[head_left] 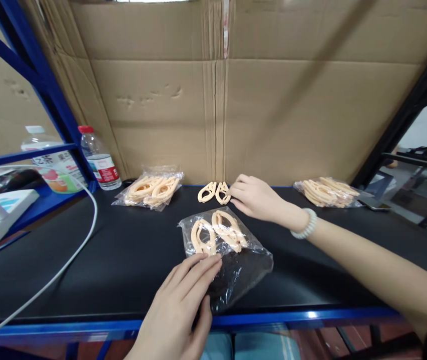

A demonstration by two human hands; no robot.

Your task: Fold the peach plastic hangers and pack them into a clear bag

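A clear plastic bag [251,265] lies on the black table with beige plastic folding hangers [229,230] inside its far half. My left hand [183,300] rests on the bag's near left part, fingers stretched out over the film and thumb apart. Beyond the bag, two loose beige folding hangers [206,193] lie side by side against the cardboard. My right hand [253,197] reaches in from the right, fingers curled together at the right edge of the right-hand hanger [222,194]. Its fingertips partly cover that edge.
Filled bags of hangers lie at the back left [153,187] and back right [326,192]. A phone [374,204] is beside the right bag. Bottles [102,165] stand at left, near a white power strip [6,215] and a white cable [81,245]. A cardboard wall [153,110] closes the back.
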